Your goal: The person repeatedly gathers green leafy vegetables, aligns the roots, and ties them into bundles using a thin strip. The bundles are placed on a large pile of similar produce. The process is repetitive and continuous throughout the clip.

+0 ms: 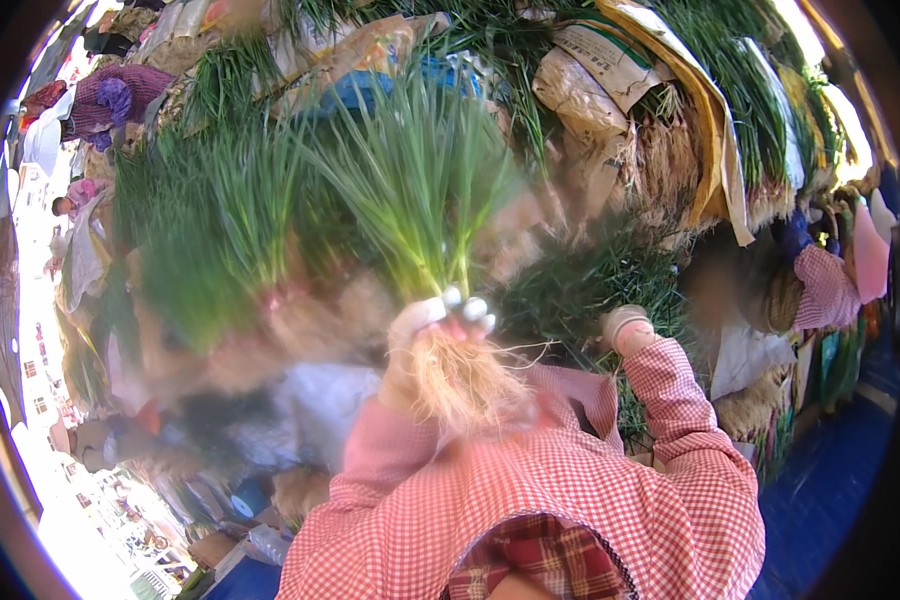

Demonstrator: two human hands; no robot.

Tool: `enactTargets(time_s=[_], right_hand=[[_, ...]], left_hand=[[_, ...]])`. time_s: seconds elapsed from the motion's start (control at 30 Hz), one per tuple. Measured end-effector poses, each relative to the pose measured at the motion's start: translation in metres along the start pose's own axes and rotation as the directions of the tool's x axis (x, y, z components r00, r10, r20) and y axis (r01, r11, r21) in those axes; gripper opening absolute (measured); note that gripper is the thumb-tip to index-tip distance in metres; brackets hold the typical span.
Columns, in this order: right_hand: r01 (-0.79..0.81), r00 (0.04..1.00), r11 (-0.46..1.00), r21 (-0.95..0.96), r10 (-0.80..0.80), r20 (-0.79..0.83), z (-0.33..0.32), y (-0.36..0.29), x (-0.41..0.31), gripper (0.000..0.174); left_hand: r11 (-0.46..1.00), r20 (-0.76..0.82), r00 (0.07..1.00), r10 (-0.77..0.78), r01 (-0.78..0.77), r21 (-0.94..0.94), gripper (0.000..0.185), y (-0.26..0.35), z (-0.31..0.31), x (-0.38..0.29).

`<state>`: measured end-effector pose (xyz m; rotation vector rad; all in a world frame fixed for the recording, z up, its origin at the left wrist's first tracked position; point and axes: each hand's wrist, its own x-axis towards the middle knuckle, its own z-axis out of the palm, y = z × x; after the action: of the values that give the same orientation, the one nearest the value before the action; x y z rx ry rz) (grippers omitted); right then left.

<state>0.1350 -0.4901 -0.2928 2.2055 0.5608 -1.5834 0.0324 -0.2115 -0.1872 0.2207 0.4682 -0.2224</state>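
Note:
My left hand (414,349), with white coverings over the fingertips, grips a bunch of scallions (427,225) by its lower stems. The green leaves fan out away from me, and the pale, stringy roots (465,375) hang towards my chest. My right hand (628,328) is lower and to the right, over a heap of loose green leaves (592,277). Its fingers point away and are hidden, so I cannot tell whether they hold anything. Left of the held bunch lie more scallions (251,217), their roots turned towards me and partly blurred.
Stacked scallions with exposed roots (664,161) sit at the back right beside paper sacks (581,90). A blurred pale plastic sheet (307,405) lies at the near left. Another person in a checked garment (826,285) is at the far right. Blue flooring (817,517) shows at the lower right.

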Motion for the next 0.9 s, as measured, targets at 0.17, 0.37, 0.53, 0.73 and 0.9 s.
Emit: enactTargets(time_s=[0.17, 0.37, 0.53, 0.73, 0.9], right_hand=[[0.841, 0.426, 0.327, 0.432, 0.092, -0.900, -0.039, -0.023, -0.025, 0.055], [0.765, 0.627, -0.004, 0.644, -0.227, -0.746, -0.095, -0.091, -0.064, 0.040], [0.872, 0.480, 0.090, 0.482, -0.357, -0.801, -0.051, -0.080, -0.054, 0.027], [0.319, 0.911, 0.947, 0.029, -0.299, -0.284, -0.027, -0.010, 0.002, 0.029], [0.322, 0.629, 0.708, 0.628, 0.336, -0.701, -0.150, -0.006, 0.108, 0.038]], left_hand=[[0.987, 0.063, 0.997, -0.043, 0.052, -0.153, 0.019, -0.019, -0.021, 0.017], [0.976, -0.002, 1.000, 0.001, -0.001, -0.220, 0.018, -0.035, -0.029, 0.026], [0.983, -0.080, 0.981, 0.176, -0.180, -0.035, 0.015, -0.013, -0.015, 0.009], [0.970, 0.253, 0.941, 0.222, -0.240, 0.041, 0.047, 0.024, -0.005, 0.005], [0.932, 0.036, 0.974, 0.222, -0.223, 0.285, 0.052, -0.004, -0.026, 0.044]])
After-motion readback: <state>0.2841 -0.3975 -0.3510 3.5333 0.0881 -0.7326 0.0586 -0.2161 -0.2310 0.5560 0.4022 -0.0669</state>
